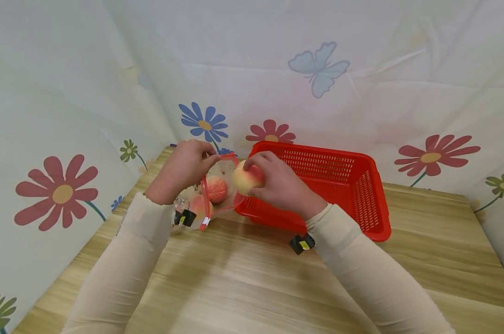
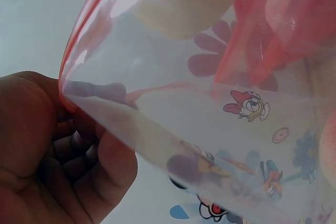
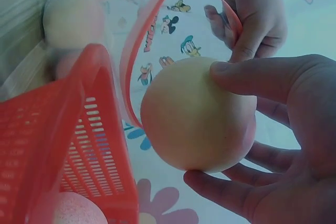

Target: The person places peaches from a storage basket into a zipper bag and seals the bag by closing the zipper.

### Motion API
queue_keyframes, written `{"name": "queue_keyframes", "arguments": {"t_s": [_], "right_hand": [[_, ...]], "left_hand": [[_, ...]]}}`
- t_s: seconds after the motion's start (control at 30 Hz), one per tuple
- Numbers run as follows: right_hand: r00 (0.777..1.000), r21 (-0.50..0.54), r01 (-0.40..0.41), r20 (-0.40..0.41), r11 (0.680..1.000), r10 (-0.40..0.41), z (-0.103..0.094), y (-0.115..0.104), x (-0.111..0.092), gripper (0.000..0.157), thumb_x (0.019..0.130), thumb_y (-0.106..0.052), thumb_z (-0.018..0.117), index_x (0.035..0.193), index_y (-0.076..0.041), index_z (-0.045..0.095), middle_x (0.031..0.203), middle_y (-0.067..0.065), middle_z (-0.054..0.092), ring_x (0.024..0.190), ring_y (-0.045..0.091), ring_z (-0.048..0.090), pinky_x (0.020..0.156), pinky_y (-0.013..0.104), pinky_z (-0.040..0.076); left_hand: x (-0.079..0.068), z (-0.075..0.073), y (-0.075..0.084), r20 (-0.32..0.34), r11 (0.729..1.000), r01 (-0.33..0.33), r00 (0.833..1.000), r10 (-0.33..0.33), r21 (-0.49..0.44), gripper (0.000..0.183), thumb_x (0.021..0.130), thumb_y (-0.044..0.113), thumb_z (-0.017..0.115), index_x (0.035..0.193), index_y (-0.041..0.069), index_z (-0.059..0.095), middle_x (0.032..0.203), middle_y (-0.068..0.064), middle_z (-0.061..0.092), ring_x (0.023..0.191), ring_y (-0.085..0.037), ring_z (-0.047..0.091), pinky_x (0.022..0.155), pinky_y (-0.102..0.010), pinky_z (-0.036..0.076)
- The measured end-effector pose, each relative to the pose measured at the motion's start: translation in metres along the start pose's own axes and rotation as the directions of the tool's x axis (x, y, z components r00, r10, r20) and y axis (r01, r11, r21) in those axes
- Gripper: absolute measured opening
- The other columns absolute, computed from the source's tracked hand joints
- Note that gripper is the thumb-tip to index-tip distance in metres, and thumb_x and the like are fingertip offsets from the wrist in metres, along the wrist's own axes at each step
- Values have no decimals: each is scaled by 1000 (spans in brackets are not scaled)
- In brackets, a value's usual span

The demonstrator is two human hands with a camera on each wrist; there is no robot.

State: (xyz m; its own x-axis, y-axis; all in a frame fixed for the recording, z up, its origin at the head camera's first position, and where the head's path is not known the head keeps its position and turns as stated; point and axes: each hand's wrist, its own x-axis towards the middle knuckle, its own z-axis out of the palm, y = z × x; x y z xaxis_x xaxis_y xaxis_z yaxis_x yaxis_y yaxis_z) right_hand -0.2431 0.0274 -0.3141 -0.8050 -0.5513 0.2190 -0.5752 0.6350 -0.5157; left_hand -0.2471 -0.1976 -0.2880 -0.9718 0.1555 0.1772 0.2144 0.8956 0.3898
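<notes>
My left hand (image 1: 187,164) pinches the red-trimmed rim of a clear plastic zip bag (image 1: 205,197) printed with cartoon figures, and its mouth gapes toward the right. Inside the bag lie a pinkish peach (image 1: 216,189) and a paler one (image 1: 199,206), seen through the plastic. With thumb and fingers curled round it, my right hand (image 1: 279,185) holds a yellow-and-red peach (image 1: 244,180) at the bag's mouth. The right wrist view shows this held peach (image 3: 194,119) in front of the bag's red edge, with the left hand (image 3: 257,17) behind it.
A red perforated plastic basket (image 1: 366,185) stands right of the bag, under my right forearm. In the right wrist view a peach (image 3: 79,211) shows low inside it. Flower-patterned cloth (image 1: 235,55) rises behind the wooden table (image 1: 243,278).
</notes>
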Motion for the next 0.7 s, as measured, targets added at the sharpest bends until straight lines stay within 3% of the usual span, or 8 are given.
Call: {"name": "queue_keyframes", "arguments": {"t_s": [0.27, 0.47, 0.7], "right_hand": [[1000, -36, 19, 1, 999, -19, 11, -5, 2, 49, 77, -24, 80, 120, -24, 55, 135, 0, 48, 120, 19, 47, 97, 47, 47], [999, -12, 44, 24, 999, -43, 18, -4, 4, 50, 78, -22, 80, 121, -24, 55, 140, 1, 45, 124, 20, 45, 87, 37, 56], [997, -20, 72, 32, 997, -71, 23, -3, 6, 48, 79, -22, 80, 120, -23, 56, 135, 1, 48, 119, 19, 49, 86, 34, 56]], "left_hand": [[0, 0, -1, -15, 999, -33, 999, 33, 3, 21, 94, 26, 62, 92, 8, 73, 71, -6, 63, 53, -19, 53, 53, -30, 46], [0, 1, -1, -17, 1000, -15, 1000, 15, 11, 22, 94, 26, 61, 92, 7, 72, 69, -6, 62, 53, -19, 54, 51, -29, 46], [0, 1, -1, -11, 1000, -4, 1000, 4, 14, 23, 95, 26, 60, 94, 6, 71, 73, -7, 65, 53, -18, 55, 51, -28, 48]]}}
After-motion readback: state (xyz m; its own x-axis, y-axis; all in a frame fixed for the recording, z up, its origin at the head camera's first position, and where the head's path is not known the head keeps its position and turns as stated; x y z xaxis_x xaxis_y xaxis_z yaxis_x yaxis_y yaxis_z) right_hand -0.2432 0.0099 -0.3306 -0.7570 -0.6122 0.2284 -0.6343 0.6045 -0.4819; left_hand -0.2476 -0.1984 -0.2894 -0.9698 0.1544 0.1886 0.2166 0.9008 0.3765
